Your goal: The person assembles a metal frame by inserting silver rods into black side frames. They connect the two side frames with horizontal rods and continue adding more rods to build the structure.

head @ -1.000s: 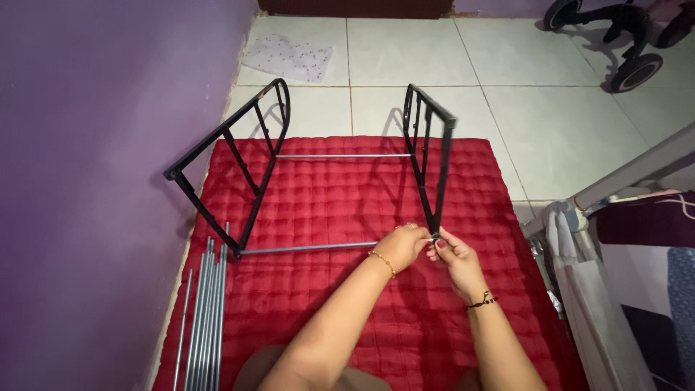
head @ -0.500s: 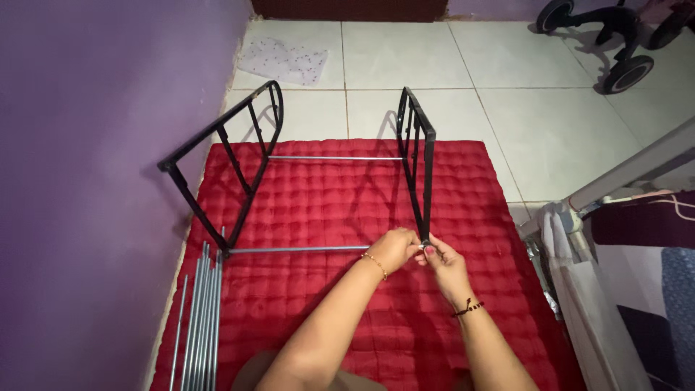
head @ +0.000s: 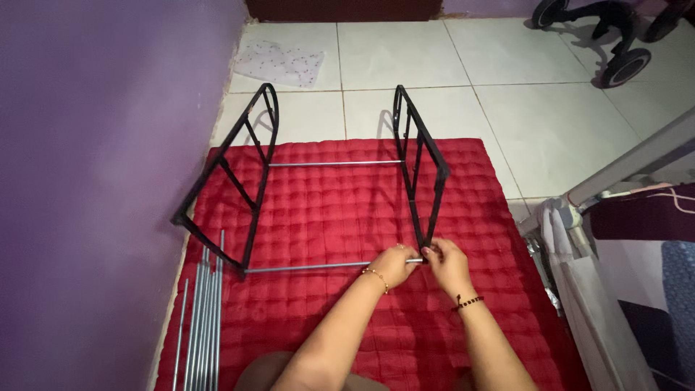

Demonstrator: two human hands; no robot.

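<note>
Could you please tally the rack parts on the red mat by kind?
Black metal side frames: 2
Silver metal rods fitted between the frames: 2
Loose silver rods at the mat's left edge: several, too bunched to count
Total countable: 4

A pale tiled floor (head: 550,108) carries a red quilted mat (head: 326,210), with a bundle of grey metal rods (head: 203,326) along the mat's left edge beside a purple wall (head: 94,181), a patterned sheet (head: 279,61) beyond the mat, and a black rack frame (head: 423,174) standing on the mat.
</note>
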